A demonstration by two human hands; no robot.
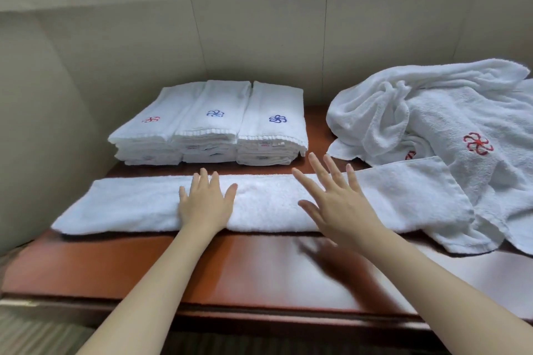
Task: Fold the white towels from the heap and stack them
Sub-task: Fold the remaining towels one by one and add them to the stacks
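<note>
A white towel (265, 206), already folded lengthwise into a long strip, is laid across the worktop (230, 262) just in front of the three stacks of folded towels (210, 124). The left hand (205, 204) is pressed flat on the strip, fingers straight and slightly spread. The right hand (339, 204) is held open with fingers fanned wide, and it appears to be raised a little above the cloth (a shadow is cast on the wood beneath it, though contact cannot be ruled out). The likeliest trouble is judged to lie at the strip's right end, which is draped over a loose towel spilling from the heap (432, 124). If that end is lifted for the crosswise fold, the towel beneath could be caught and dragged along, or the end could be left bunched. The layers could also be sheared out of line if the strip is smoothed with only one hand weighting it, so that uneven edges are carried into the finished fold. With the stacks so near behind, they could be nudged askew by a hurried fold.
</note>
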